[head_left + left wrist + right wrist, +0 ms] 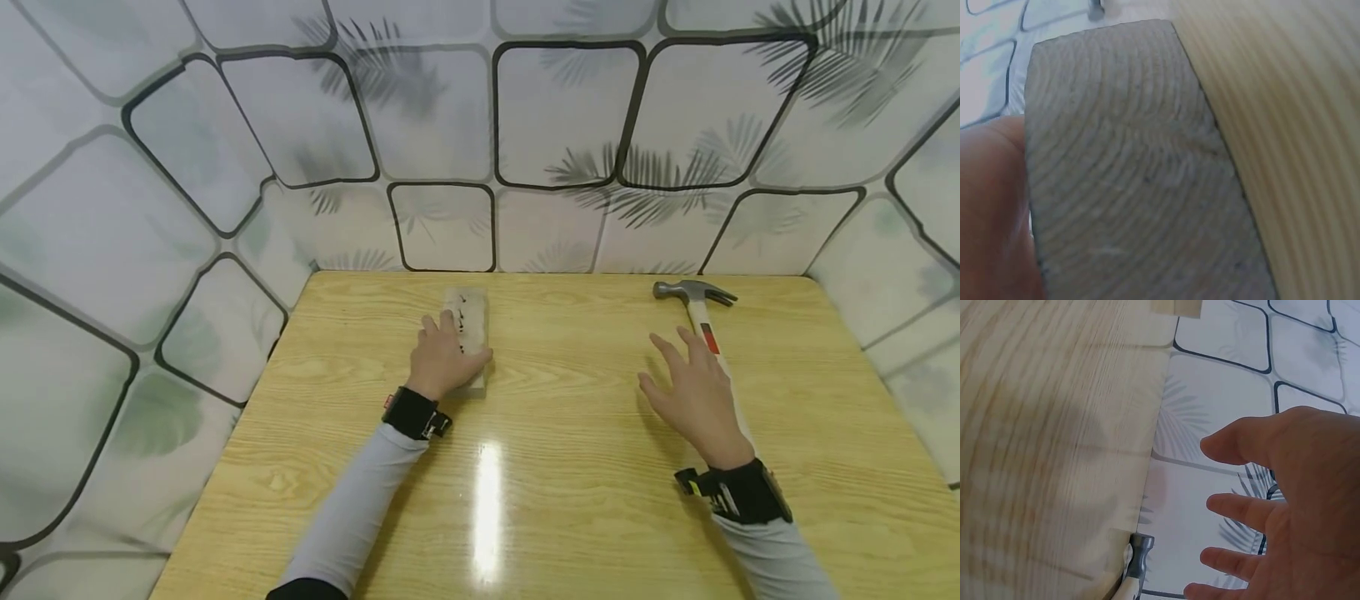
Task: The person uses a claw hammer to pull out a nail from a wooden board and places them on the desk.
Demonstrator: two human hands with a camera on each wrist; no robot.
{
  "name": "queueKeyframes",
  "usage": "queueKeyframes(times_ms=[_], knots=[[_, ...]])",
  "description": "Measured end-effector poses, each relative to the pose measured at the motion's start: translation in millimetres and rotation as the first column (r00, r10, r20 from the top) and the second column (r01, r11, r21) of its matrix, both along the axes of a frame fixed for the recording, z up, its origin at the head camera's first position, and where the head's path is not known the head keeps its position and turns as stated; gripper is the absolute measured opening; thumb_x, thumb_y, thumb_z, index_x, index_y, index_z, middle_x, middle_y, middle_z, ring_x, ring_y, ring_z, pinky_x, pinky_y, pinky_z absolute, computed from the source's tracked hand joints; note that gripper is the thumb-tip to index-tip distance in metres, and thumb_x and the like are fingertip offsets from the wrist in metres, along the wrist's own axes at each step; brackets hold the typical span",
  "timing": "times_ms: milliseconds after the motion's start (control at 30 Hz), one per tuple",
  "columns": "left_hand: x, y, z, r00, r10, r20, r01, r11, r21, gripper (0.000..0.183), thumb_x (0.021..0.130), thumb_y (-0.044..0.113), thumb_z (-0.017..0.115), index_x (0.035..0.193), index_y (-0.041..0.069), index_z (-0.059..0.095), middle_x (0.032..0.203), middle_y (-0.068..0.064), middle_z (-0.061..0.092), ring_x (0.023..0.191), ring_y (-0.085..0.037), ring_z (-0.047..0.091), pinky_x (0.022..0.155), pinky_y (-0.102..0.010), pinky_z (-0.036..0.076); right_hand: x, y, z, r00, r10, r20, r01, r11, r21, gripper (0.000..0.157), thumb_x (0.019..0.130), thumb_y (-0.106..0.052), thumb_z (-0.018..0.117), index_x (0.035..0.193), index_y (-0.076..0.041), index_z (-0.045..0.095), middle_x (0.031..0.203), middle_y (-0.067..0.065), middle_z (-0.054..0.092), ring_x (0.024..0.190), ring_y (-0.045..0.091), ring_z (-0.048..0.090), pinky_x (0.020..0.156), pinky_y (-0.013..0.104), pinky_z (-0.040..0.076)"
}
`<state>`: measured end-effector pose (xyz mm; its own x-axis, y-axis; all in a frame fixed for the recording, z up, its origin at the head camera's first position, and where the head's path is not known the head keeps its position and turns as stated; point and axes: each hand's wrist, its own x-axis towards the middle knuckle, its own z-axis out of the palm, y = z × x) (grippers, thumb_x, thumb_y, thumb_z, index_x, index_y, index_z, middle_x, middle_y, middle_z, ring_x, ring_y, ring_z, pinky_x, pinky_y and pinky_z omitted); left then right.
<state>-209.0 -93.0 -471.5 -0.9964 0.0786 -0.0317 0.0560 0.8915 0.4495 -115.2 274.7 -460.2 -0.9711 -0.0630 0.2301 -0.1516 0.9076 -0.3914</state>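
A pale wooden block [472, 312] lies lengthwise on the table, with several small dark marks or nails along its top. My left hand [442, 362] grips it from above, thumb over the right edge and fingers toward the left. The block's ringed end grain [1141, 169] fills the left wrist view. On the right lies a claw hammer [693, 291], its grey head toward the wall and its pale handle toward me. Over that handle hovers my right hand [697, 408], fingers spread and holding nothing; it hides part of the handle. The hammer head [1141, 544] shows low in the right wrist view.
The light wooden table [577, 500] ends at a wall [442, 117] covered in a patterned sheet of outlined shapes and leaf prints. The same sheet rises along the left and right sides. A bright reflection streaks the tabletop between the arms.
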Motion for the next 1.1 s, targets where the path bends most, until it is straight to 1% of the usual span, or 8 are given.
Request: queueKeyframes(times_ms=[233,333,433,533,633,767,933,1100], knots=[[3.1,37,1.3,1.0,0.001,0.009,-0.001,1.0,-0.027,0.109,0.083,0.066,0.067,0.157,0.001,0.022,0.143,-0.033,0.034,0.114,-0.046,0.054,0.074,-0.052,0.057,1.5,5,7.3,0.996,-0.037,0.08,0.04,0.999,-0.027,0.063,0.099,-0.028,0.063,0.154,-0.005,0.041,0.156,0.036,0.023,0.14,0.061,0.023,0.104,0.078,0.019],[2.3,49,1.9,1.0,0.019,0.021,-0.018,0.999,-0.036,0.111,0.082,0.066,0.067,0.159,0.001,0.019,0.143,-0.032,0.033,0.111,-0.044,0.055,0.073,-0.049,0.058,-0.7,12,6.4,0.988,-0.074,0.138,0.075,0.997,-0.003,0.067,0.1,-0.032,0.061,0.155,-0.002,0.038,0.157,0.037,0.021,0.14,0.061,0.022,0.103,0.079,0.02],[0.6,60,0.9,0.999,0.032,0.036,-0.031,0.999,-0.042,0.114,0.081,0.066,0.067,0.161,0.002,0.015,0.14,-0.03,0.033,0.108,-0.04,0.056,0.071,-0.046,0.057,-2.6,25,1.5,0.964,-0.11,0.241,0.112,0.994,0.006,0.075,0.099,-0.037,0.059,0.157,0.001,0.029,0.158,0.039,0.013,0.14,0.063,0.017,0.102,0.08,0.02],[0.6,68,0.4,0.998,0.043,0.035,-0.041,0.998,-0.048,0.116,0.08,0.066,0.067,0.162,0.003,0.013,0.137,-0.027,0.034,0.104,-0.038,0.056,0.068,-0.044,0.056,-3.1,37,-2.7,0.923,-0.137,0.359,0.138,0.99,0.023,0.085,0.099,-0.043,0.057,0.158,0.005,0.02,0.157,0.042,0.008,0.138,0.067,0.014,0.098,0.081,0.022],[2.4,76,0.8,0.998,0.059,0.022,-0.058,0.997,-0.054,0.116,0.081,0.067,0.067,0.162,0.003,0.013,0.135,-0.027,0.036,0.102,-0.038,0.056,0.065,-0.042,0.055,-2.2,44,-1.8,0.893,-0.156,0.422,0.149,0.988,0.049,0.091,0.097,-0.047,0.058,0.158,0.005,0.016,0.149,0.046,0.017,0.129,0.068,0.024,0.092,0.079,0.029],[4.3,84,2.2,0.997,0.074,0.002,-0.074,0.996,-0.048,0.115,0.082,0.067,0.067,0.162,0.003,0.015,0.135,-0.027,0.036,0.099,-0.038,0.057,0.063,-0.041,0.054,0.2,54,3.5,0.873,-0.176,0.455,0.161,0.984,0.073,0.096,0.097,-0.046,0.059,0.158,0.008,0.008,0.136,0.048,0.026,0.118,0.066,0.032,0.085,0.075,0.033],[3.9,91,3.1,0.996,0.085,-0.011,-0.086,0.995,-0.043,0.114,0.082,0.068,0.066,0.161,0.003,0.017,0.131,-0.025,0.037,0.093,-0.035,0.058,0.061,-0.039,0.053,3.7,69,9.4,0.857,-0.185,0.481,0.153,0.983,0.105,0.087,0.097,-0.045,0.061,0.145,0.019,0.025,0.123,0.049,0.036,0.109,0.065,0.038,0.082,0.071,0.035],[4.0,95,2.6,0.996,0.088,-0.017,-0.089,0.995,-0.045,0.113,0.083,0.068,0.066,0.16,0.002,0.019,0.127,-0.023,0.039,0.089,-0.034,0.059,0.06,-0.038,0.053,3.8,77,12.2,0.815,-0.191,0.547,0.158,0.982,0.107,0.074,0.098,-0.047,0.058,0.119,0.02,0.036,0.1,0.038,0.049,0.086,0.05,0.055,0.065,0.053,0.045]])
